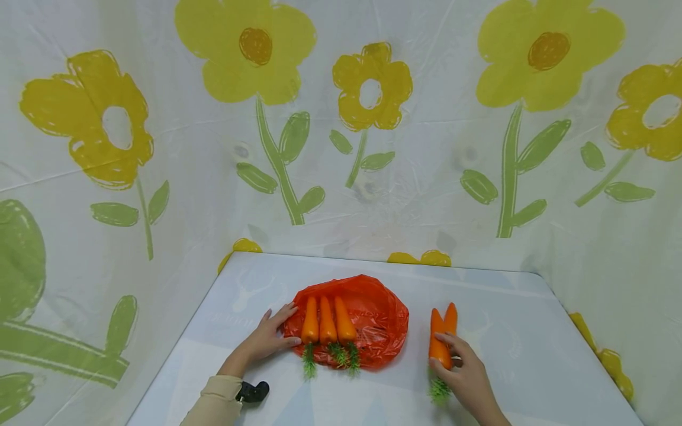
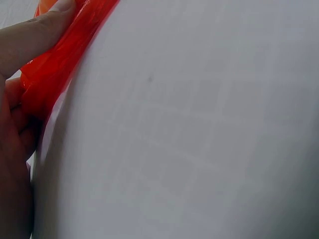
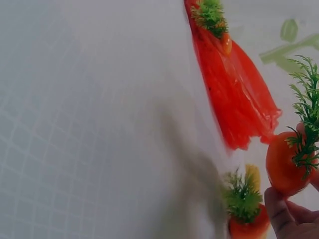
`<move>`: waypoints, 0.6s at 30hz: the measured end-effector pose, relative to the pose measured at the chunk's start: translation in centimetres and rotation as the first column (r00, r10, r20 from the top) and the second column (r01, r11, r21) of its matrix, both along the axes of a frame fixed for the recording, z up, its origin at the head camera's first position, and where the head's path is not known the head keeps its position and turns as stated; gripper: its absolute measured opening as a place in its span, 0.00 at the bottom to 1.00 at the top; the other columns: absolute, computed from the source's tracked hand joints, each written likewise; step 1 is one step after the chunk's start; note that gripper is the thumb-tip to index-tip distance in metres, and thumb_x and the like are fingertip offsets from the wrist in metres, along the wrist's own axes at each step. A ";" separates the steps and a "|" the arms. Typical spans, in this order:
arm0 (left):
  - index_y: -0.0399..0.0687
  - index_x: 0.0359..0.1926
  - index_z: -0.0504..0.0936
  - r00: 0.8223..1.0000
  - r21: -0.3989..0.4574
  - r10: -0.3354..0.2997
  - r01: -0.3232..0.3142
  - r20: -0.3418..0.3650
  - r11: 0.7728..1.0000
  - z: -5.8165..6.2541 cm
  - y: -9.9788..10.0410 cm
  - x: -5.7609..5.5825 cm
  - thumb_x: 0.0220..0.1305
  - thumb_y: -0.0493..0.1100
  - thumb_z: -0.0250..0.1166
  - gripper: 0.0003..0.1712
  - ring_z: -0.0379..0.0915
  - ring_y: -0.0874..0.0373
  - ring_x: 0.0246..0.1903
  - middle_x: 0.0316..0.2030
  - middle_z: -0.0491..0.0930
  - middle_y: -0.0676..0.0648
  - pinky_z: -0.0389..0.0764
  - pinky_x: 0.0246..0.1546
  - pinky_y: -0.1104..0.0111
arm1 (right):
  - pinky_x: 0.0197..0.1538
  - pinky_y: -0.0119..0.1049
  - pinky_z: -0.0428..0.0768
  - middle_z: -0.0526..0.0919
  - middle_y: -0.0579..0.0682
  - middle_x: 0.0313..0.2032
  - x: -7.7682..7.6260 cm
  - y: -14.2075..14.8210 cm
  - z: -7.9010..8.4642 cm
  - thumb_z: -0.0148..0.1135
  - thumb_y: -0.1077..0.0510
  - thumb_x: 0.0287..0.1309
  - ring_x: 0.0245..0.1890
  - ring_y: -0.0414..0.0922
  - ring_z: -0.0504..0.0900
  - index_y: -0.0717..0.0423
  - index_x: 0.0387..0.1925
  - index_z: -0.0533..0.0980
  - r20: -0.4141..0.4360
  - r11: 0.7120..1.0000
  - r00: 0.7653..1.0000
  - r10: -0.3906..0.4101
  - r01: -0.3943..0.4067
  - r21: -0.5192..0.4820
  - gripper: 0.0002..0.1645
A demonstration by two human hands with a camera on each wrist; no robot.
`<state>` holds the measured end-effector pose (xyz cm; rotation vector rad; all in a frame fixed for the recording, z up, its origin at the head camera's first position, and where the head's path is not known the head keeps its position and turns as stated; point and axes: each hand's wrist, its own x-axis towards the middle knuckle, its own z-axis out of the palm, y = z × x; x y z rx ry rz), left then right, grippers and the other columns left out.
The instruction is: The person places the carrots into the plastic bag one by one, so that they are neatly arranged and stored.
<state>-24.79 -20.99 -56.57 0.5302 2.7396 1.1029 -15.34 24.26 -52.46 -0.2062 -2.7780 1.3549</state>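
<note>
A crumpled red plastic bag (image 1: 380, 331) lies on the table, with three toy carrots (image 1: 327, 322) side by side on it, tips away and green leaves toward me. My left hand (image 1: 266, 337) holds the bag's left edge; the left wrist view shows red plastic (image 2: 55, 74) between thumb and fingers. To the right of the bag, my right hand (image 1: 465, 370) grips a toy carrot (image 1: 438, 340) by its thick end, with its leaves hanging below. Just behind this carrot is another carrot (image 1: 451, 318), partly hidden; its leafy top (image 3: 243, 199) shows in the right wrist view.
The pale patterned table (image 1: 511, 319) ends at a back edge against a white curtain (image 1: 426, 195) printed with yellow flowers. A black strap piece (image 1: 254, 391) sticks out beside the left sleeve (image 1: 215, 402).
</note>
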 end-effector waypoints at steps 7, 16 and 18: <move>0.45 0.77 0.63 1.000 -0.001 0.011 -0.011 0.007 1.000 0.1 0.0 0.0 0.59 0.61 0.73 0.52 0.43 0.40 0.78 0.78 0.55 0.40 0.33 0.75 0.41 | 0.49 0.35 0.81 0.72 0.60 0.67 -0.2 -0.5 0.0 0.74 0.54 0.58 0.51 0.50 0.76 0.52 0.64 0.77 -0.029 1.000 1.000 0.010 -0.010 0.002 0.32; 0.43 0.77 0.63 1.000 0.002 0.001 -0.001 0.003 1.000 0.1 0.0 0.0 0.60 0.60 0.73 0.51 0.45 0.40 0.78 0.78 0.55 0.39 0.33 0.75 0.41 | 0.47 0.33 0.81 0.73 0.58 0.67 -0.5 -1.1 0.2 0.76 0.54 0.57 0.50 0.48 0.77 0.50 0.64 0.78 -0.063 0.999 0.997 0.037 -0.039 -0.031 0.32; 0.43 0.77 0.63 1.000 0.005 0.004 -0.004 0.005 1.000 0.2 0.0 0.0 0.60 0.59 0.73 0.51 0.44 0.39 0.78 0.78 0.55 0.39 0.33 0.75 0.40 | 0.47 0.33 0.81 0.73 0.57 0.67 -0.5 -1.3 0.3 0.76 0.54 0.57 0.50 0.48 0.77 0.50 0.64 0.78 -0.059 0.999 0.998 0.037 -0.039 -0.034 0.32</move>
